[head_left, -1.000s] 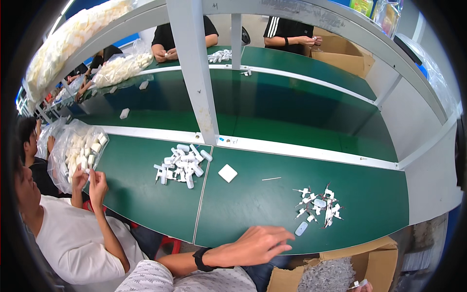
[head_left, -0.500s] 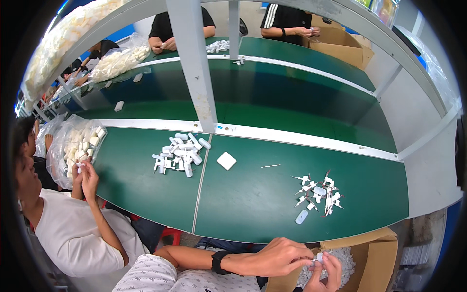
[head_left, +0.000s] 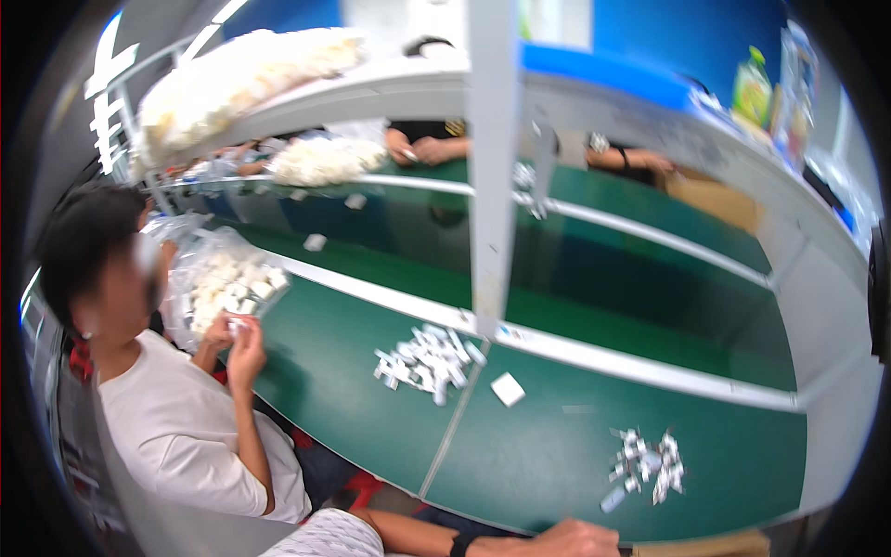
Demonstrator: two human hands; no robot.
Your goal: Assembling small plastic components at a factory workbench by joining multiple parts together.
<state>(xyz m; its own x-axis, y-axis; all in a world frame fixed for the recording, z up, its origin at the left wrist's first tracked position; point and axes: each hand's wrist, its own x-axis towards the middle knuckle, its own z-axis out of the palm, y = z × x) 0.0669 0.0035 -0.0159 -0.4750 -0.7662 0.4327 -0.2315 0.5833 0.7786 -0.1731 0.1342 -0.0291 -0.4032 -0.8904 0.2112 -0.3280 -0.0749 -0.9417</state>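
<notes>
"Okay, your left hand (head_left: 579, 538) by the green table (head_left: 529, 469): fingers?"
"Can't tell: blurred, cut off below. Your right hand, can't tell either."
"And nearest you?"
"Pale oval piece (head_left: 613, 499) on the table's near side, beside the small white parts (head_left: 667, 475); white square block (head_left: 508, 389) farther left."

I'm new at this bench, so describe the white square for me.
On the green table, follow the pale seam toward the white post. Just right of the seam, near the post's foot, lies the white square; unlike the heaped white parts to its left, it lies alone.
</notes>
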